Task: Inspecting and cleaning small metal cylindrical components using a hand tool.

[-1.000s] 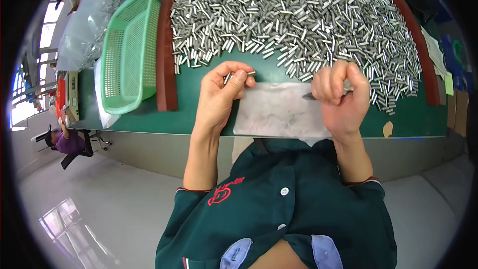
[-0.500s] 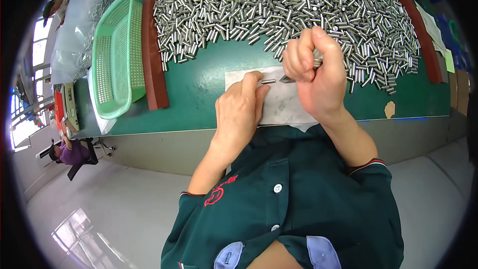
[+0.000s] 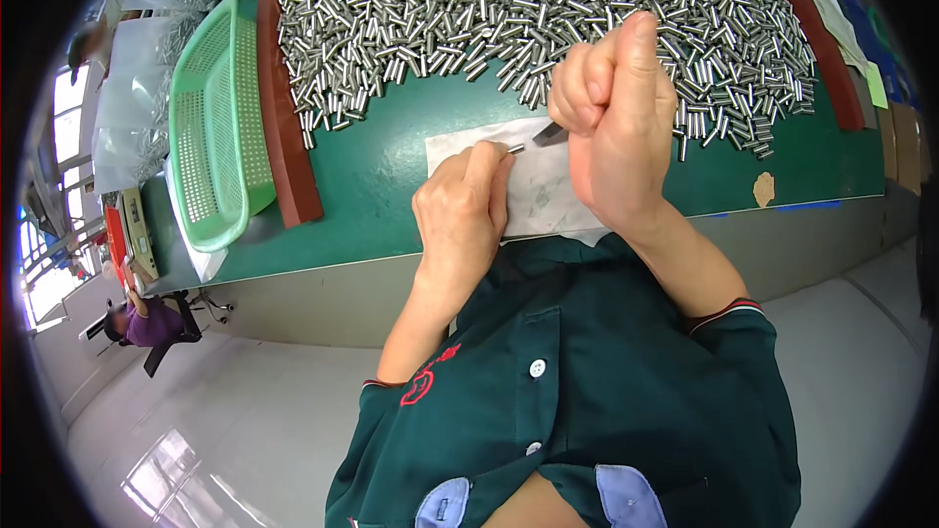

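Observation:
My left hand (image 3: 462, 198) pinches a small shiny metal pin (image 3: 516, 149) between thumb and fingertips, its end poking out to the right. Under both hands lies a smudged white cloth (image 3: 543, 181) at the table's near edge. My right hand (image 3: 618, 122) is closed in a fist around a tool whose dark flat tip (image 3: 549, 133) points down-left toward the pin, a small gap apart from it. The tool's handle is hidden in the fist, so its kind cannot be made out. Beyond the hands spreads a wide heap of loose metal pins (image 3: 440, 10).
Brown-red strips border the heap at left (image 3: 286, 127) and right (image 3: 831, 68). A green plastic basket (image 3: 240, 215) stands left, beside clear bags of pins (image 3: 137, 103). A person in purple (image 3: 156, 323) sits far left. The green tabletop (image 3: 377, 156) shows a tan patch (image 3: 764, 190).
The pin now sits deeper in my left fingers, with less of it showing. My right fist has turned more upright. The whole view has shifted slightly.

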Available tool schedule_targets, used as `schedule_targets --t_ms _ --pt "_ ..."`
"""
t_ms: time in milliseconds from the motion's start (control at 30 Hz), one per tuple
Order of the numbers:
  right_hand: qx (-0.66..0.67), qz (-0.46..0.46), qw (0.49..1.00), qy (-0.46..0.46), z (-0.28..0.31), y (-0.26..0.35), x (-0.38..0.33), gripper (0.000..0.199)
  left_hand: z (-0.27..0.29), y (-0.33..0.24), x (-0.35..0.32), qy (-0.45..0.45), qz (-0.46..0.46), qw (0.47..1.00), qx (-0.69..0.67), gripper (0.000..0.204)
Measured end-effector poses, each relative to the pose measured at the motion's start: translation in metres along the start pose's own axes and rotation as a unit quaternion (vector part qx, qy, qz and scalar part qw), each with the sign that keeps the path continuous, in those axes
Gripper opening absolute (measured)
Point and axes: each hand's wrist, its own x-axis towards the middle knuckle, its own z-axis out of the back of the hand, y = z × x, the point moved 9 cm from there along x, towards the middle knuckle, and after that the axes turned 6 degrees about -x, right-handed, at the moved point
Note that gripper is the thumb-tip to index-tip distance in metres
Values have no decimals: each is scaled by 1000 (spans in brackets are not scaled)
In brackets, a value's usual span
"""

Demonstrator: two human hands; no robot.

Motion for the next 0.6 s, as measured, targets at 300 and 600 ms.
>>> schedule_targets --t_ms 300,600 --pt "-117 -18 980 161 -20 1 -5 44 1 -2 0 -11 6 1000 -1 9" --pt "45 -17 997 66 -4 -6 -1 48 0 -2 1 -13 6 1000 -5 9"
